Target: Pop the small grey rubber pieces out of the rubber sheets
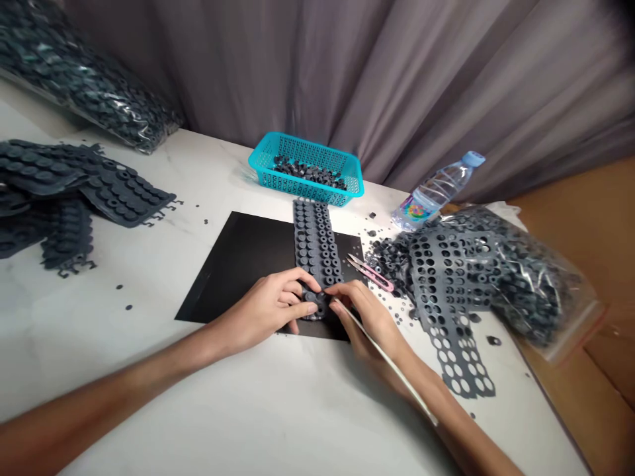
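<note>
A dark grey rubber strip with rows of round parts (316, 241) lies lengthwise over a black mat (248, 264). My left hand (280, 301) pinches the strip's near end between thumb and fingers. Close on its right, my right hand (364, 314) has its fingertips at the same end and is closed on a thin white stick (397, 370), which slants back over the wrist. What the stick's tip touches is hidden by the fingers. Pink thread snips (371, 272) lie right of the strip.
A turquoise basket (307, 165) of small dark parts stands behind the mat. Rubber strips (114, 185) and a filled bag (89, 86) lie left. On the right are a water bottle (436, 188), loose parts (391, 258), a perforated sheet (451, 291) and another filled bag (540, 284).
</note>
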Demonstrator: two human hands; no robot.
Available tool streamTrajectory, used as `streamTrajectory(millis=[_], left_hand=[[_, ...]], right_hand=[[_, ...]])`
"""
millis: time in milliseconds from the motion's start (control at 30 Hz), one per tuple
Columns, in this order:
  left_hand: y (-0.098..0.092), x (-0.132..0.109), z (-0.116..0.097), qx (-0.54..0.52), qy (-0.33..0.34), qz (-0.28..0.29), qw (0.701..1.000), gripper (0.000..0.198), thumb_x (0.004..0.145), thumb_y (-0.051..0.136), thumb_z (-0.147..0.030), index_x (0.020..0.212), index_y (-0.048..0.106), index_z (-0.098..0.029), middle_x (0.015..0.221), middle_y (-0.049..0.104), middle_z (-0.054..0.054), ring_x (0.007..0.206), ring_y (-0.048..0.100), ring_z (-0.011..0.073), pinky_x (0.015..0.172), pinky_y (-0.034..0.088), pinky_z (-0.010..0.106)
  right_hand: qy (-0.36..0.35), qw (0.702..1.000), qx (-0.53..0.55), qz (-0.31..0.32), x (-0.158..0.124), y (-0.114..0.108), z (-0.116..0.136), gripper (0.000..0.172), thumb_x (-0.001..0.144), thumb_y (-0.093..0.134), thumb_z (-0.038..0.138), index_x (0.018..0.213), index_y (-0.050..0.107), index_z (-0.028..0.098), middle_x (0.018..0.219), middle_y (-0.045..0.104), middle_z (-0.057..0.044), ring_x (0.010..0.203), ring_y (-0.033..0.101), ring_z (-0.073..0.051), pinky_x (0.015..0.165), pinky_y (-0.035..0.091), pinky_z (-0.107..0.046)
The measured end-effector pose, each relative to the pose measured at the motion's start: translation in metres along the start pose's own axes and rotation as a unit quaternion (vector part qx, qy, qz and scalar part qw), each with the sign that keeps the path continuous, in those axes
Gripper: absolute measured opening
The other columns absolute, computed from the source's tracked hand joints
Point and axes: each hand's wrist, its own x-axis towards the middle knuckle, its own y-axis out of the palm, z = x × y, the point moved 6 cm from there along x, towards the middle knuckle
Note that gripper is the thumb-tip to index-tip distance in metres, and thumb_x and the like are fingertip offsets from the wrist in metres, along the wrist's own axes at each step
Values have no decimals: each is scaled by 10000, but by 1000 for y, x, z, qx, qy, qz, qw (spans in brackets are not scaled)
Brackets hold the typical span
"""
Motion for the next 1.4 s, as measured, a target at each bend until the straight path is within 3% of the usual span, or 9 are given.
streamTrajectory(millis=[133,300,400,567,700,1167,1400], left_hand=[[-3,1,1,20,-8,-4,1000,239,904,703,-318,1089,627,-186,749,617,-46,546,614,97,542,431,213],[-4,-1,4,13,-22,7,1000,273,886,729,-336,1092,633,-185,756,606,-41,682,704,154,671,492,252],[-3,-2,3,9,-21,2,1000,306,883,731,-368,1108,627,-187,800,621,-26,692,697,154,697,514,266],[-2,-2,-1,23,-8,4,1000,326,901,701,-387,1150,633,-188,839,605,-11,581,541,89,533,424,206],[-2,-1,-1,18,-12,0,1000,363,882,720,-373,1192,648,-200,836,578,-11,612,498,91,488,351,181],[-1,-2,4,22,-14,3,1000,342,890,716,-350,1195,659,-207,639,521,-54,574,463,95,519,316,187],[0,-2,-1,9,-2,3,1000,351,867,726,-379,1167,671,-204,724,544,-34,596,483,102,486,319,183]], right_hand=[[113,990,77,-20,-1,-6,-10,201,1077,473,315,1193,599,208,992,667,-63,887,653,-199,801,521,-313],[183,970,127,-92,-4,-25,-33,256,1052,541,410,1168,645,206,935,698,-42,766,649,-178,708,521,-292],[155,979,111,-70,-4,-31,-29,229,1018,619,414,1117,705,226,1053,725,-49,904,673,-199,827,527,-311],[90,990,106,-2,-1,-25,-10,153,1010,650,358,1062,705,225,969,725,-36,832,664,-179,768,530,-297],[41,994,93,32,1,-19,-3,108,1009,658,309,1069,698,228,1001,717,-47,900,660,-189,816,532,-310],[0,996,73,58,2,-16,2,89,1015,656,291,1072,689,231,985,708,-53,922,632,-205,836,520,-335],[-6,999,45,28,3,-14,1,142,1018,643,299,1135,681,228,1006,713,-64,887,646,-202,813,539,-334]])
